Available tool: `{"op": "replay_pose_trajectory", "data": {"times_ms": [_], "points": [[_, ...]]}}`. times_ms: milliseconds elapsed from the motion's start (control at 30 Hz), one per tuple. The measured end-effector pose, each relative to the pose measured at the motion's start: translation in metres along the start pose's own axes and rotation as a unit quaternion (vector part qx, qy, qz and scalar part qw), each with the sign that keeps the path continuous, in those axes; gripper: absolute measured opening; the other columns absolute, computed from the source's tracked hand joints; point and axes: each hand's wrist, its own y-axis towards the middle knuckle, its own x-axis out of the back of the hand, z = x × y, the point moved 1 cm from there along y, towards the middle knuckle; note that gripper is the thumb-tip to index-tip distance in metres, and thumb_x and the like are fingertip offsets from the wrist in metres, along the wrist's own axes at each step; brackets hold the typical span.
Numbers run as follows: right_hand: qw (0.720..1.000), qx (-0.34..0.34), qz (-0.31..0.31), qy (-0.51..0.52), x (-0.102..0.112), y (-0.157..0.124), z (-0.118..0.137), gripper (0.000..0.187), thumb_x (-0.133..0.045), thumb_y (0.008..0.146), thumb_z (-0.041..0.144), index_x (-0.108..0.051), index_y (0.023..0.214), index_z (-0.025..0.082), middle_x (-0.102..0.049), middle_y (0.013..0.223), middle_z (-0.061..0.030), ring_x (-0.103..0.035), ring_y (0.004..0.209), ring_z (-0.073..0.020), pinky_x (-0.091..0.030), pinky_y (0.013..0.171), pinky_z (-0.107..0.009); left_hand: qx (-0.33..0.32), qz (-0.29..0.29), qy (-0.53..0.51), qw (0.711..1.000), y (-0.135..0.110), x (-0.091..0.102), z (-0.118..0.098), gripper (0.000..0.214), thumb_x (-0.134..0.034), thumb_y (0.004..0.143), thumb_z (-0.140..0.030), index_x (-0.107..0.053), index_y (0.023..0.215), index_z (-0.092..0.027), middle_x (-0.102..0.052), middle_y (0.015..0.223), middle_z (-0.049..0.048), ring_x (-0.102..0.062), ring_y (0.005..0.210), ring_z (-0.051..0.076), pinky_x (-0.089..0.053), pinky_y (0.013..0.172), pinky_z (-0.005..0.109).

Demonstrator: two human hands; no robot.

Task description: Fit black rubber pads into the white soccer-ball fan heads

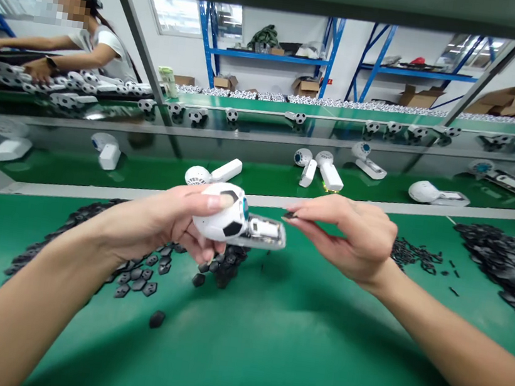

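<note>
My left hand (187,222) is closed around the round head of a white handheld fan (220,220) patterned like a football. Black pentagon patches show on the head, and its handle (264,231) points right, uncovered, with inner parts visible. In my right hand (346,236), thumb and fingers pinch a small dark piece (288,215) just off the handle's end; its exact kind I cannot make out. Below my left hand lie loose black pentagon pieces (137,278), with one single pentagon (157,319) nearer to me.
Heaps of black parts (508,270) and small black strips (415,255) lie on the right of the green table (264,358). Beyond the rail, a green belt (146,172) carries several white fans (331,172). A co-worker (100,49) reaches over more fans at far left.
</note>
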Motion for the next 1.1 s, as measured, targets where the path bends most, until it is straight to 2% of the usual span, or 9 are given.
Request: {"op": "replay_pose_trajectory", "data": {"times_ms": [200,333,400,467,567,733,833,933,1100], "points": [[0.991,-0.116,-0.052,0.044,-0.004,0.001,0.005,0.007,-0.081,0.096,0.019,-0.081,0.091,0.024,-0.085,0.086,-0.0013,-0.080,0.071,-0.0192,-0.067,0.063,-0.031,-0.112,-0.084,-0.219,0.966,0.003,-0.008,-0.003,0.043,-0.101,0.069,-0.038,-0.078,0.101,-0.023,-0.081,0.104,0.0129,-0.080,0.082,0.026,-0.069,0.063,0.027],[0.974,-0.181,-0.088,0.107,-0.003,0.005,0.010,0.009,-0.084,0.091,0.015,-0.081,0.089,0.023,-0.083,0.083,-0.0002,-0.077,0.068,-0.0172,-0.067,0.062,-0.029,-0.146,-0.124,-0.266,0.945,0.005,-0.016,-0.002,0.034,-0.094,0.072,-0.021,-0.073,0.099,-0.020,-0.077,0.121,0.0131,-0.078,0.097,0.023,-0.067,0.070,0.021],[0.962,-0.211,-0.094,0.143,-0.004,0.008,0.014,0.010,-0.086,0.089,0.014,-0.081,0.087,0.023,-0.083,0.081,-0.0001,-0.076,0.067,-0.0165,-0.067,0.062,-0.028,-0.154,-0.118,-0.269,0.943,0.007,-0.021,0.001,0.037,-0.091,0.075,-0.020,-0.071,0.105,-0.022,-0.075,0.124,0.0115,-0.076,0.096,0.021,-0.065,0.070,0.020],[0.945,-0.257,-0.091,0.181,-0.005,0.009,0.017,0.010,-0.087,0.088,0.016,-0.081,0.084,0.023,-0.081,0.079,-0.0003,-0.075,0.063,-0.0159,-0.066,0.060,-0.028,-0.160,-0.113,-0.267,0.944,0.010,-0.026,0.006,0.037,-0.090,0.081,-0.029,-0.070,0.112,-0.024,-0.075,0.121,0.0096,-0.075,0.095,0.021,-0.065,0.071,0.023],[0.907,-0.333,-0.066,0.250,-0.010,0.009,0.023,0.013,-0.090,0.086,0.026,-0.079,0.080,0.021,-0.077,0.070,0.0001,-0.071,0.057,-0.0148,-0.062,0.055,-0.027,-0.181,-0.107,-0.222,0.952,0.016,-0.037,0.017,0.033,-0.082,0.092,-0.047,-0.070,0.115,-0.026,-0.073,0.111,0.0065,-0.074,0.094,0.022,-0.066,0.076,0.028],[0.861,-0.385,0.003,0.333,-0.019,0.006,0.029,0.025,-0.096,0.080,0.038,-0.079,0.076,0.020,-0.076,0.069,-0.0002,-0.068,0.060,-0.0135,-0.057,0.058,-0.026,-0.222,-0.121,-0.086,0.964,0.018,-0.053,0.035,0.032,-0.079,0.095,-0.052,-0.072,0.111,-0.025,-0.065,0.099,0.0026,-0.060,0.081,0.016,-0.054,0.069,0.022],[0.840,-0.418,0.048,0.344,-0.022,0.005,0.030,0.027,-0.097,0.079,0.039,-0.079,0.076,0.019,-0.076,0.070,-0.0008,-0.064,0.061,-0.0128,-0.051,0.057,-0.025,-0.242,-0.149,-0.022,0.958,0.014,-0.057,0.040,0.035,-0.069,0.101,-0.058,-0.071,0.114,-0.025,-0.064,0.104,0.0042,-0.052,0.078,0.016,-0.045,0.064,0.024],[0.803,-0.459,0.076,0.373,-0.022,0.007,0.029,0.032,-0.099,0.074,0.042,-0.077,0.074,0.018,-0.073,0.067,-0.0007,-0.059,0.058,-0.0122,-0.046,0.052,-0.024,-0.258,-0.167,0.028,0.951,0.011,-0.058,0.042,0.036,-0.059,0.107,-0.059,-0.071,0.115,-0.026,-0.065,0.111,0.0053,-0.052,0.082,0.018,-0.043,0.068,0.027],[0.759,-0.493,0.098,0.413,-0.024,0.011,0.031,0.034,-0.102,0.069,0.040,-0.076,0.072,0.018,-0.073,0.066,-0.0003,-0.064,0.059,-0.0137,-0.055,0.057,-0.026,-0.279,-0.193,0.113,0.934,0.009,-0.059,0.044,0.035,-0.056,0.108,-0.057,-0.070,0.118,-0.027,-0.068,0.113,0.0060,-0.057,0.084,0.020,-0.045,0.071,0.030]]}}
